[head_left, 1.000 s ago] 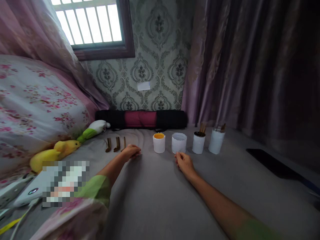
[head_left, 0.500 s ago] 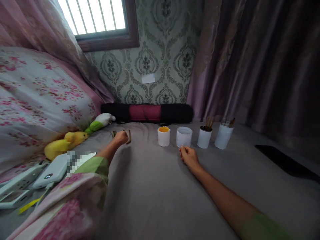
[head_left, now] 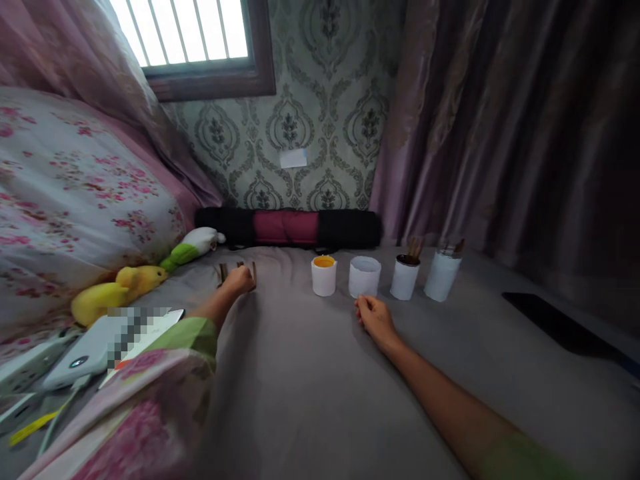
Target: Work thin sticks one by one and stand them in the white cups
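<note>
My left hand (head_left: 240, 281) is closed, knuckles up, low over the grey sheet among thin brown sticks. One brown stick (head_left: 254, 275) shows just right of it, another stick (head_left: 223, 272) to its left, and a short end shows behind the knuckles. Its fingertips are hidden, so what they grip cannot be made out. My right hand (head_left: 375, 319) rests with curled fingers in front of a white cup (head_left: 364, 280); nothing shows in it. Left of that cup stands a white cup with yellow-orange contents (head_left: 323, 279). To the right are a dark-mouthed cup holding sticks (head_left: 404, 280) and a taller white container (head_left: 442, 277).
A black and maroon roll (head_left: 286, 227) lies along the wall. Plush toys (head_left: 143, 280), a white power bank (head_left: 87, 357) and a power strip (head_left: 30, 367) lie at left. A flat black object (head_left: 560, 323) lies at right on the grey sheet (head_left: 305, 387).
The view has shifted slightly, so things sit a little further left. My left hand has drawn slightly nearer, and a stick end now shows behind it. My right hand stays in place.
</note>
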The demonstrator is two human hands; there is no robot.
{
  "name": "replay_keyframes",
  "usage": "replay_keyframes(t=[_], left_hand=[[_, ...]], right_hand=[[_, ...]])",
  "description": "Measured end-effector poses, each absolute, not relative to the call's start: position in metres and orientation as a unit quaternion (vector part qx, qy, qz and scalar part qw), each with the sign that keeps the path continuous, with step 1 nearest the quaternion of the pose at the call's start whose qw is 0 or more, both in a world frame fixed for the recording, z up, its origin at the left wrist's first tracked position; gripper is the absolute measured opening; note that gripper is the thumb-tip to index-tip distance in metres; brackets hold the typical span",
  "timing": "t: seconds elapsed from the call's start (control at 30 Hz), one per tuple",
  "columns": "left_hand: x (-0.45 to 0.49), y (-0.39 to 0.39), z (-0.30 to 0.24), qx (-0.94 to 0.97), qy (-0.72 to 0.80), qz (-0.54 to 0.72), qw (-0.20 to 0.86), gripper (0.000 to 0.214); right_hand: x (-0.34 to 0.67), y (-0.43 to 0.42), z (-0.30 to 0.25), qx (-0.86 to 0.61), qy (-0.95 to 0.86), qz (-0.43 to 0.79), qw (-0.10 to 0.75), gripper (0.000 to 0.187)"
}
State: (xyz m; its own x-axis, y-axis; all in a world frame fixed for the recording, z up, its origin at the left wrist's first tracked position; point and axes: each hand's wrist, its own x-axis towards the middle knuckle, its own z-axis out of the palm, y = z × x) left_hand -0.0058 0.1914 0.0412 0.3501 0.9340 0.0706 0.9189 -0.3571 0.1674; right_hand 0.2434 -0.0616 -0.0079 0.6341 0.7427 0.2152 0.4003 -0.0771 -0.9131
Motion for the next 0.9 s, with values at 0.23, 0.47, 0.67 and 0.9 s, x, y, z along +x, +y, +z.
replay_keyframes(t=[0.23,0.47,0.67,0.9], left_hand=[[-0.002,0.189,0.031,0.82,0.567,0.072,0.039,0.019],[-0.001,0.185,0.029,0.818,0.571,0.064,0.037,0.019],[0.003,0.181,0.027,0.815,0.575,0.058,0.044,0.019],[0.005,0.184,0.027,0.807,0.582,0.073,0.062,0.016]], right_hand=[[0.243,-0.062,-0.009,-0.717,-0.393,0.161,0.553,0.036],[0.242,-0.063,-0.008,-0.712,-0.395,0.157,0.558,0.037],[0.241,-0.063,-0.005,-0.715,-0.393,0.157,0.557,0.036],[0.243,-0.063,-0.007,-0.714,-0.401,0.152,0.554,0.036]])
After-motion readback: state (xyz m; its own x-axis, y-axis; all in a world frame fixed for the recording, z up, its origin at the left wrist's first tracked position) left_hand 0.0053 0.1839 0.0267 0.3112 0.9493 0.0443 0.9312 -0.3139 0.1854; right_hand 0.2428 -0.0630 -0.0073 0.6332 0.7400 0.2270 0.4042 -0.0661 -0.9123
